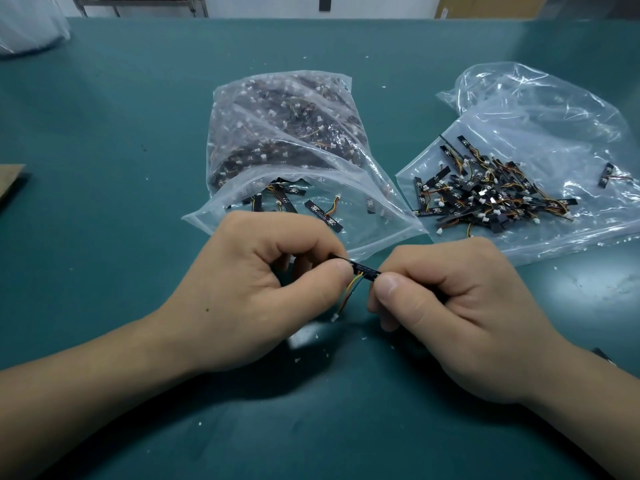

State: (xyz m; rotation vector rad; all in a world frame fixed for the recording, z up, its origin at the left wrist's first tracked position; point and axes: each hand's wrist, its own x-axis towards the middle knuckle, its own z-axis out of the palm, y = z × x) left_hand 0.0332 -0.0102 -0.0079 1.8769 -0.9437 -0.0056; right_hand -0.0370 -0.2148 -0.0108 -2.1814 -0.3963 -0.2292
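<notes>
A small black circuit strip [365, 271] is held just above the green table [104, 140], between both hands. My left hand [256, 289] pinches its left end with thumb and forefinger. My right hand [450, 306] pinches its right end the same way. Thin red, yellow and black wires [348, 294] hang from the strip's middle and end in a tiny white connector [335, 318]. The strip's two ends are hidden under my fingertips.
A full clear plastic bag [287, 133] of similar strips lies behind my hands, its mouth open toward me. To the right, a loose pile of strips [485, 192] rests on a flattened clear bag [554, 116]. Cardboard [10, 181] sits at the left edge. White crumbs dot the table.
</notes>
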